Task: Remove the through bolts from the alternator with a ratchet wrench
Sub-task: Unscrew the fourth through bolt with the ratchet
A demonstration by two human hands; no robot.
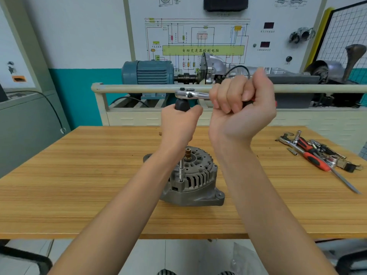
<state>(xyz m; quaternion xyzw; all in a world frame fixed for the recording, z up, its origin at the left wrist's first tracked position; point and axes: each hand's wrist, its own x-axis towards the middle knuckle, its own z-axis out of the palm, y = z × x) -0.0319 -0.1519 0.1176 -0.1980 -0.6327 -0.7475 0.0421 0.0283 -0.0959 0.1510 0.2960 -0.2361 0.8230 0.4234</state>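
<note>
My right grip (238, 98) clamped the ratchet wrench (190, 94); left grip (179, 121) clamped its extension (181, 172). Advised: keep it plumb on the bolt.

Bright, even light is filling the frame; shadows are lying soft on the bench (79, 175); edges are bowing with wide-angle distortion; lower corners are blurring.

I see the ratchet wrench (191, 94) as bright polished metal, glossy, with a matt black plastic knob (182, 104) beneath its head; the alternator (195, 179) looks like dull grey cast metal, rough and unpolished; the surface (79, 175) shows smooth wood-grain laminate; the spare tools (315, 153) have glossy red-and-black plastic handles.
</note>
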